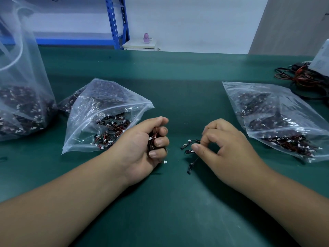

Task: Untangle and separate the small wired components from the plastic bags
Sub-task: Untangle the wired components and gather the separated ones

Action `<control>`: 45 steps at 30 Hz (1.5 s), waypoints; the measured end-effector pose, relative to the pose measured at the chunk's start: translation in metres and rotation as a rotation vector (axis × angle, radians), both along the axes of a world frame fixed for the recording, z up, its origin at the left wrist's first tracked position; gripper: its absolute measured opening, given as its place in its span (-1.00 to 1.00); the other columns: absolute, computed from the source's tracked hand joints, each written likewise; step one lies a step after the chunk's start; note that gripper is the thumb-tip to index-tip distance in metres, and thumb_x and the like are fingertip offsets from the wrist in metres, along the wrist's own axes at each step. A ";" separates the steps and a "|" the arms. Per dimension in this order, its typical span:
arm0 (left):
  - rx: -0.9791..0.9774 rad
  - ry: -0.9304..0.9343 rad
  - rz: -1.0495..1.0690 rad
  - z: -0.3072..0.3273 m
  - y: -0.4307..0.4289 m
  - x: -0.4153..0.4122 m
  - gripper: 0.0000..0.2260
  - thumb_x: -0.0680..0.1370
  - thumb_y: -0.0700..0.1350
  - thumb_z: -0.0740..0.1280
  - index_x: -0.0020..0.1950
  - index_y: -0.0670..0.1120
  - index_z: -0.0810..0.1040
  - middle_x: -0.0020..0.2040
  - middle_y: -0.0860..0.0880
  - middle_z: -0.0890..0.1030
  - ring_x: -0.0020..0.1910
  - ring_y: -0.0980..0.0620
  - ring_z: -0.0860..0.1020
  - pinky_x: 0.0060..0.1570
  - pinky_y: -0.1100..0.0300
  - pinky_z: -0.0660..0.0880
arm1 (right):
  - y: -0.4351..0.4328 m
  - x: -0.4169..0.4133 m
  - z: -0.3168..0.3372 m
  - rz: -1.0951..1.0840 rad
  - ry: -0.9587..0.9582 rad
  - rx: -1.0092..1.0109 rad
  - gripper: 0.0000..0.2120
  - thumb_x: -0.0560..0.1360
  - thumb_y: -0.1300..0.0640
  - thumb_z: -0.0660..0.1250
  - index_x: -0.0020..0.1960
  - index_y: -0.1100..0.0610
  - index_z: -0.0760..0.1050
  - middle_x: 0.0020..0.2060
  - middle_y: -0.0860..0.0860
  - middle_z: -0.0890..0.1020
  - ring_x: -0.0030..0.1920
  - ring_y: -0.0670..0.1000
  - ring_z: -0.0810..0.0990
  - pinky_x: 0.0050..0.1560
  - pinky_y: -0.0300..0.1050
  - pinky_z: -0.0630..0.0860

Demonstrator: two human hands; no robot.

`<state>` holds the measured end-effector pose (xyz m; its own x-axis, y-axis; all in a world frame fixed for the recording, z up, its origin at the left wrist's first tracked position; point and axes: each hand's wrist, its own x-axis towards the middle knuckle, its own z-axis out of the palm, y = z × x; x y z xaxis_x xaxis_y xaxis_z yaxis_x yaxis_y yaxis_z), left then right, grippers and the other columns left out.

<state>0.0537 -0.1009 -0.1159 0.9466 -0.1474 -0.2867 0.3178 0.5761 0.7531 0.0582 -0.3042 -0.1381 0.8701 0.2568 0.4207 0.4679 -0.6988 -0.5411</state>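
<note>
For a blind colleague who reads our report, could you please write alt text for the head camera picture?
Over a green table, a person's left hand grips a clump of small wired components while the right hand pinches a few loose components. One clear bag of the same parts lies at the left, another bag at the right.

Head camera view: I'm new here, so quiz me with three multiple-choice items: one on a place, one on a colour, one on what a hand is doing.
1. Where is the tangle of red and black cables?
A) between the hands
B) at the table's far right
C) inside a bag

2. What colour is the table surface?
A) green
B) white
C) orange

3. What is the left hand doing?
A) lying flat, empty
B) pointing at the wall
C) gripping a clump of wired components

Answers: B, they lie at the far right; A, the mat is dark green; C, its fingers curl round the clump.
</note>
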 end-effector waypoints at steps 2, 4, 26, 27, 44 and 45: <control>0.041 -0.032 -0.005 -0.001 -0.001 -0.001 -0.94 0.59 -0.12 0.28 -0.06 -0.07 0.51 -0.38 0.02 0.42 -0.52 0.14 0.28 -0.66 0.36 0.12 | 0.000 -0.001 0.002 -0.021 0.006 0.018 -0.73 0.42 -0.16 0.34 -0.34 -0.03 0.44 -0.13 -0.18 0.49 -0.05 -0.14 0.50 0.10 0.11 0.46; 0.133 -0.102 -0.015 -0.002 -0.003 -0.004 -0.92 0.61 -0.14 0.25 -0.04 -0.09 0.51 -0.37 0.00 0.44 -0.52 0.13 0.29 -0.63 0.37 0.12 | 0.001 -0.003 0.004 -0.031 0.008 0.018 -0.74 0.41 -0.14 0.36 -0.33 -0.02 0.44 -0.14 -0.18 0.48 -0.06 -0.12 0.51 0.09 0.12 0.46; 0.697 -0.650 -0.210 -0.009 -0.016 -0.029 -0.70 0.63 0.11 0.11 0.09 -0.04 0.53 -0.30 0.04 0.51 -0.44 0.14 0.42 -0.45 0.35 0.36 | 0.015 -0.025 0.004 0.216 -0.452 -0.070 -0.87 0.50 0.07 0.44 -0.09 0.13 0.65 -0.11 0.02 0.59 -0.15 0.12 0.55 -0.14 0.12 0.44; 0.723 -0.677 -0.211 -0.009 -0.017 -0.029 -0.69 0.63 0.11 0.11 0.08 -0.06 0.53 -0.29 0.05 0.50 -0.43 0.13 0.42 -0.43 0.34 0.37 | 0.014 -0.024 0.004 0.229 -0.445 -0.069 -0.90 0.50 0.10 0.44 -0.09 0.12 0.67 -0.11 0.01 0.60 -0.16 0.11 0.55 -0.15 0.12 0.44; 0.762 -0.686 -0.229 -0.011 -0.016 -0.027 -0.60 0.61 0.13 0.11 0.01 -0.19 0.52 -0.32 0.03 0.51 -0.41 0.08 0.44 -0.39 0.25 0.39 | 0.011 -0.022 0.005 0.302 -0.419 0.010 -0.84 0.59 0.15 0.33 -0.13 0.15 0.64 -0.15 0.00 0.58 -0.15 0.08 0.56 -0.13 0.09 0.47; 0.757 -0.669 -0.234 -0.011 -0.016 -0.026 -0.60 0.61 0.14 0.12 0.01 -0.18 0.52 -0.34 0.03 0.51 -0.43 0.08 0.43 -0.41 0.28 0.37 | 0.010 -0.021 0.005 0.298 -0.429 0.036 -0.81 0.59 0.16 0.31 -0.16 0.16 0.61 -0.17 0.00 0.56 -0.17 0.07 0.54 -0.14 0.05 0.47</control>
<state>0.0276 -0.1172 -0.1266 0.9171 -0.3488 0.1929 -0.2557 -0.1436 0.9560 0.0371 -0.2941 -0.1329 0.5088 0.4462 0.7362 0.8286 -0.4858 -0.2782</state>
